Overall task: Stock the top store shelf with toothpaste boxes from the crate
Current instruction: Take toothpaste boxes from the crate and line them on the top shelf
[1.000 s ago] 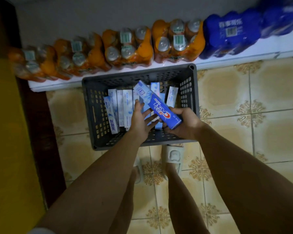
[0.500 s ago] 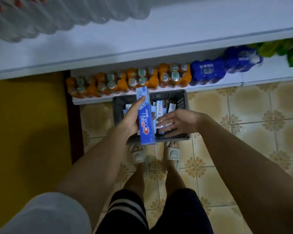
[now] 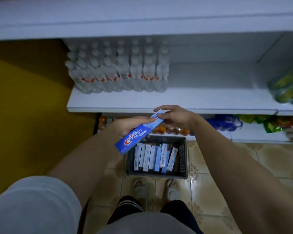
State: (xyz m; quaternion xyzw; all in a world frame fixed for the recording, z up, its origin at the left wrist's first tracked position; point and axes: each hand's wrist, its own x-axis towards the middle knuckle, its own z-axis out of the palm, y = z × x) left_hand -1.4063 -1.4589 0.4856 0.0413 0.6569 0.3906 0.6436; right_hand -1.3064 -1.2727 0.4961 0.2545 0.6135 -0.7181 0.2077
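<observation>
A blue Crest toothpaste box [image 3: 139, 132] is held slantwise in front of the shelves, above the crate. My left hand [image 3: 127, 125] grips its middle, thumb on top. My right hand [image 3: 174, 117] pinches the box's far end with thumb and fingers. Below, the dark grey crate [image 3: 183, 156] stands on the tiled floor with several toothpaste boxes [image 3: 154, 157] upright inside. The white top shelf [image 3: 142, 16] runs across the upper part of the view; its surface is not visible from here.
A pack of clear water bottles [image 3: 118, 68] fills the left of the middle shelf [image 3: 201, 98]. A green bag [image 3: 287, 86] lies at its right. Orange drink bottles [image 3: 172, 130] and blue packs [image 3: 227, 122] sit on the lowest shelf. A yellow wall is at left. My sandalled feet stand behind the crate.
I have risen and the view has tilted up to show the middle and top shelves. The box has come up out of the crate, and my right hand now pinches its far end.
</observation>
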